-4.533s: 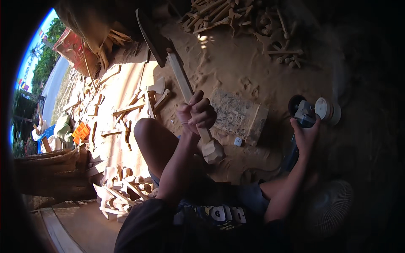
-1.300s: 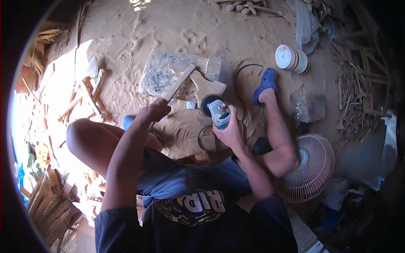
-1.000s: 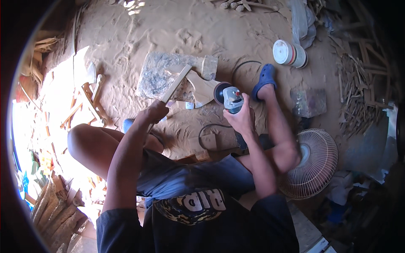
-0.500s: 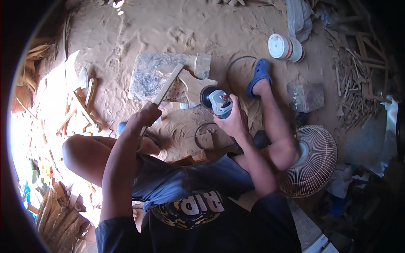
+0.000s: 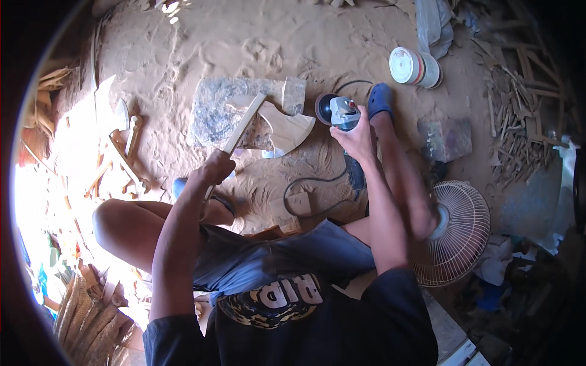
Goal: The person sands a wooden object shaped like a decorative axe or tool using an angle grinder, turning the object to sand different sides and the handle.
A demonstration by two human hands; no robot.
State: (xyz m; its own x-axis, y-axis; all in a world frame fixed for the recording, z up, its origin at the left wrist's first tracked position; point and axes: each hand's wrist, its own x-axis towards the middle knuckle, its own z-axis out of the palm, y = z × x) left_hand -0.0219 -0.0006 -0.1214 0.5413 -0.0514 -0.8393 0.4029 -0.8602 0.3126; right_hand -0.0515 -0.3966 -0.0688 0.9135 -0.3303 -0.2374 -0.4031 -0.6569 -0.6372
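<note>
Sits on the sandy floor [image 5: 244, 43] with knees wide. Grips the handle of the wooden axe [image 5: 278, 125] in the left hand [image 5: 215, 168], fingers closed tight around it. Rests the axe head flat on the right edge of the grey slab [image 5: 210, 116], which lies near the middle of the floor. Wraps the right hand [image 5: 356, 137] firmly over the top of the grinder [image 5: 339, 111], with the round disc just beside the curved edge of the axe head; cannot tell whether disc and wood touch. Keeps the blue shoe [image 5: 379, 99] right next to the grinder and the cord [image 5: 305, 183] looped on the sand nearer the body. Leaves the white tub [image 5: 414, 66] and the fan [image 5: 455, 232] well apart, at the right side of the floor. Looks partly done: already has the full axe shape, cut out and pale. Seems to need more smoothing along the blade edge, though too small to tell for sure. Half a second back, held the grinder lower, under the axe head; now holds it up beside the blade, closer to the shoe. Has the same tight hold on the handle as before, and has the axe head on the slab as before.
</note>
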